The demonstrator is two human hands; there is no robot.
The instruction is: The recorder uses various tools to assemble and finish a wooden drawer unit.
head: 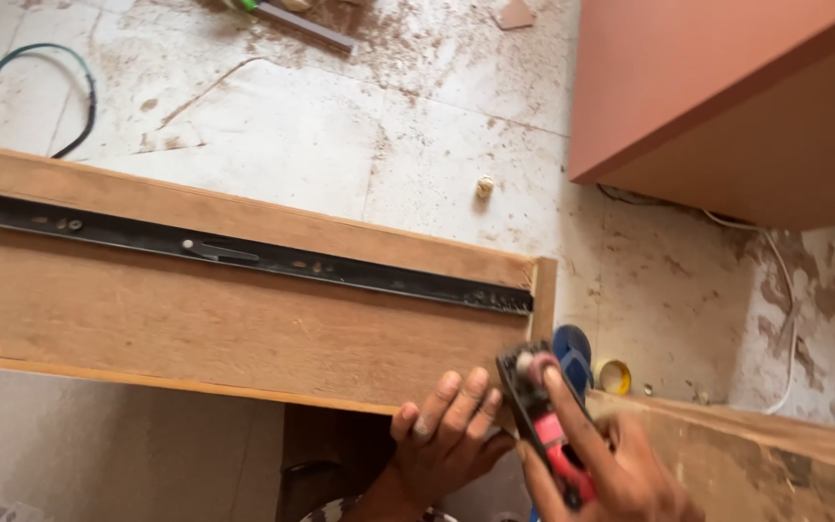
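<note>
A wooden drawer side panel (195,319) lies across the view with a black metal slide rail (253,256) screwed along it. My left hand (442,440) presses its fingers against the panel's lower edge near the right corner. My right hand (601,454) grips a small black and red hand plane (545,420), blurred by motion, with the forefinger laid along its top. The plane sits at the panel's lower right corner.
A terracotta-coloured cabinet (727,87) stands at the upper right. Sawdust covers the tiled floor (340,126). A green and black cable (70,87) curls at the upper left, a white cable (785,280) at the right. Another wooden board (775,454) lies at the lower right.
</note>
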